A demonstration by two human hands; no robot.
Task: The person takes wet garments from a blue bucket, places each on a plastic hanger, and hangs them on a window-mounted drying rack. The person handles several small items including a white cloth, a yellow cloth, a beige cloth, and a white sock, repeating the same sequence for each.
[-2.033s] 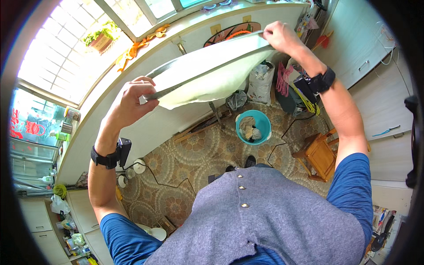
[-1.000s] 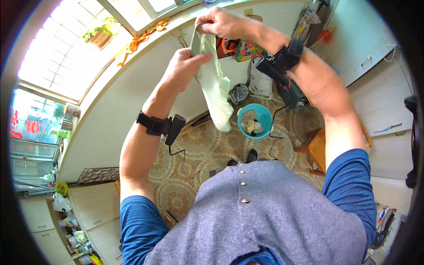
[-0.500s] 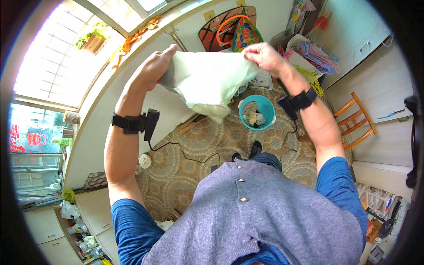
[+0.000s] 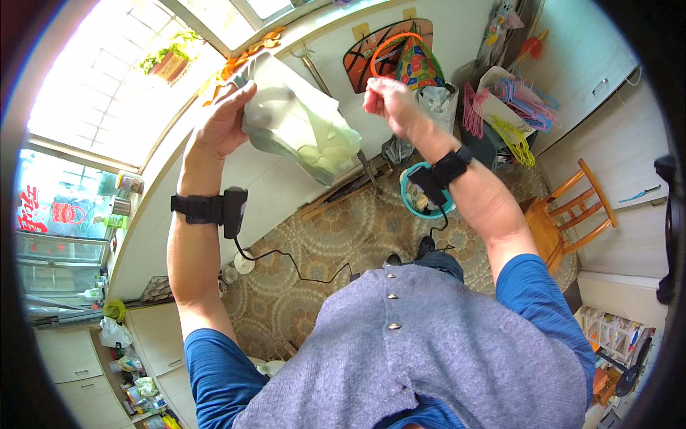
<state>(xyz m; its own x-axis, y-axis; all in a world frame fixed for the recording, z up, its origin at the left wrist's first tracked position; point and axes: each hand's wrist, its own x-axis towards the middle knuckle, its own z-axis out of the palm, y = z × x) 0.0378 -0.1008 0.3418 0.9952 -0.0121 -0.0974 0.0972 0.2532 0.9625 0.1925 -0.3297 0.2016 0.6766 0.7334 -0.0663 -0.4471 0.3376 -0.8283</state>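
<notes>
Holding a pale green cloth [image 4: 304, 129] up at chest height before the window, we judge the folding about midway: it hangs gathered into a bunched, creased bundle, not yet flat or squared. Our left hand [image 4: 221, 121] grips its upper edge with fingers closed on the fabric. Our right hand [image 4: 386, 100] is curled tight beside it; whether it pinches any cloth we cannot tell.
</notes>
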